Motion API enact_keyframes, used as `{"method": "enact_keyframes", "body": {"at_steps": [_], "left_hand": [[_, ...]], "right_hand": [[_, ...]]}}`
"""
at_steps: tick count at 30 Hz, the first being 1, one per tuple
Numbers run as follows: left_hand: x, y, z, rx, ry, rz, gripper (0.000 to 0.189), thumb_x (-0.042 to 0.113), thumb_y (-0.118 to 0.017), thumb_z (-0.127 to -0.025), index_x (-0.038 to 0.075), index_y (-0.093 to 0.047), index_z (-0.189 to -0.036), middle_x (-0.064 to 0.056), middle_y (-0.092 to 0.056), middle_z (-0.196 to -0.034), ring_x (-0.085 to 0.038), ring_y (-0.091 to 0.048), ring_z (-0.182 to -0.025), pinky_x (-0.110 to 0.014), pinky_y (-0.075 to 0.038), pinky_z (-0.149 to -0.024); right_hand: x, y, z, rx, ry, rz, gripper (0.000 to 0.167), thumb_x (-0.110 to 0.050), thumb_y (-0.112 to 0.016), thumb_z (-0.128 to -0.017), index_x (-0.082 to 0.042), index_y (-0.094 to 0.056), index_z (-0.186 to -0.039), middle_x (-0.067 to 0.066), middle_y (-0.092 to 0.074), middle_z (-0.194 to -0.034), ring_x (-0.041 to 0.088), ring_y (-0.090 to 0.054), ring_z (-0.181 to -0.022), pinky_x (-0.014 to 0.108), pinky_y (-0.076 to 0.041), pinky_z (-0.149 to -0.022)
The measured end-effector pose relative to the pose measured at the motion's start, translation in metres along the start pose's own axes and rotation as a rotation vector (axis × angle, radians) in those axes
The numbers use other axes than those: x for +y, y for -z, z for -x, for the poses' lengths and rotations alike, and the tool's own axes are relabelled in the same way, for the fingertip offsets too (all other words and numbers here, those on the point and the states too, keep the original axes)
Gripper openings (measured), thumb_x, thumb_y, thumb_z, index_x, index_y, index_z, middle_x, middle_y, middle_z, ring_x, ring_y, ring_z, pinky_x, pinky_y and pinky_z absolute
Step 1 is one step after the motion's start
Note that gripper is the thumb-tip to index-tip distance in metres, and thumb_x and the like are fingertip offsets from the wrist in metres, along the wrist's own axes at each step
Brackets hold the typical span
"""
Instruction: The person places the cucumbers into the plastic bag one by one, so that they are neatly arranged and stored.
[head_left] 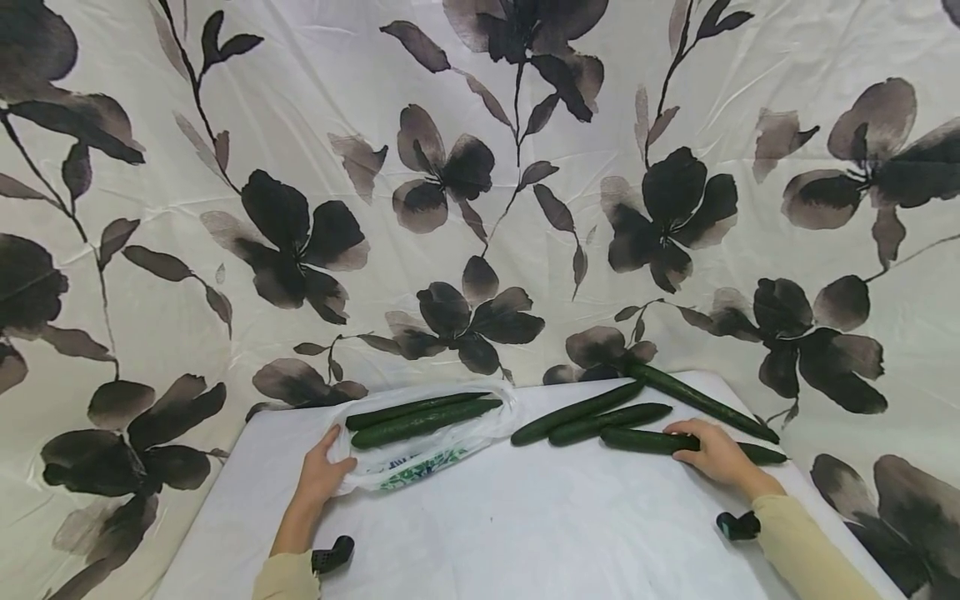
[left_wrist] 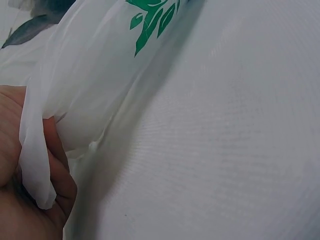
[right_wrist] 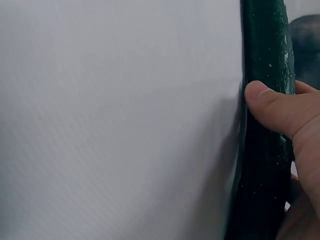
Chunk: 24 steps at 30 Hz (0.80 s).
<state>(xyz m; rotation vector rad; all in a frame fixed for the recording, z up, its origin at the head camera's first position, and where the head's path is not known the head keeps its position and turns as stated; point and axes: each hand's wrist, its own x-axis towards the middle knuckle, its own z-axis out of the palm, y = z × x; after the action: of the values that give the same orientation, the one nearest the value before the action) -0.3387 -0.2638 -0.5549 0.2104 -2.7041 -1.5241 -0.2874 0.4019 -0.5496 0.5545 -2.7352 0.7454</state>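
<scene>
My left hand (head_left: 324, 471) grips the left end of a white plastic bag (head_left: 465, 433) with green print. In the left wrist view a fold of the bag (left_wrist: 36, 165) passes between the thumb side and the curled fingers (left_wrist: 61, 185). Two cucumbers (head_left: 427, 422) lie side by side in the bag. On the right, my right hand (head_left: 716, 454) holds a long dark green cucumber (head_left: 641, 441) across its middle. The right wrist view has the thumb (right_wrist: 270, 102) on the near side of this cucumber (right_wrist: 265, 45), with other fingers partly hidden behind it.
Between the bag and my right hand lie two more cucumbers, a left one (head_left: 573, 412) and a nearer one (head_left: 611, 423). Another cucumber (head_left: 705, 402) slants along the back right of the white table (head_left: 487, 533). Behind hangs a flower-patterned cloth (head_left: 555, 275).
</scene>
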Motion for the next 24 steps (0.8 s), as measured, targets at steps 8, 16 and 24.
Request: {"method": "enact_keyframes", "body": {"at_steps": [8, 16, 24], "left_hand": [[0.002, 0.001, 0.001, 0.014, -0.009, -0.005, 0.081, 0.0, -0.063, -0.081, -0.001, -0.024, -0.152, -0.03, -0.022, -0.153, -0.047, -0.014, -0.141, -0.057, -0.014, -0.113], [0.009, 0.003, 0.006, 0.028, -0.046, -0.022, 0.078, 0.003, -0.063, -0.085, -0.001, -0.023, -0.152, -0.025, -0.021, -0.155, -0.045, -0.014, -0.142, -0.055, -0.014, -0.114], [0.011, 0.006, 0.015, 0.041, -0.062, -0.058, 0.077, 0.005, -0.063, -0.086, -0.004, -0.023, -0.151, -0.027, -0.023, -0.154, -0.046, -0.016, -0.142, -0.056, -0.016, -0.113]], "right_hand": [[-0.031, -0.001, -0.006, 0.073, 0.09, 0.01, 0.043, -0.004, -0.08, -0.077, -0.007, -0.067, -0.119, 0.005, -0.066, -0.11, 0.03, -0.061, -0.102, 0.051, -0.049, -0.085], [-0.081, 0.002, -0.031, 0.086, 0.187, 0.008, 0.045, -0.007, -0.079, -0.079, -0.011, -0.067, -0.122, 0.001, -0.064, -0.108, 0.024, -0.06, -0.098, 0.051, -0.048, -0.079], [-0.134, -0.014, -0.057, 0.051, 0.23, -0.038, 0.047, -0.009, -0.08, -0.079, -0.017, -0.068, -0.123, -0.006, -0.061, -0.105, 0.016, -0.057, -0.093, 0.045, -0.046, -0.079]]}}
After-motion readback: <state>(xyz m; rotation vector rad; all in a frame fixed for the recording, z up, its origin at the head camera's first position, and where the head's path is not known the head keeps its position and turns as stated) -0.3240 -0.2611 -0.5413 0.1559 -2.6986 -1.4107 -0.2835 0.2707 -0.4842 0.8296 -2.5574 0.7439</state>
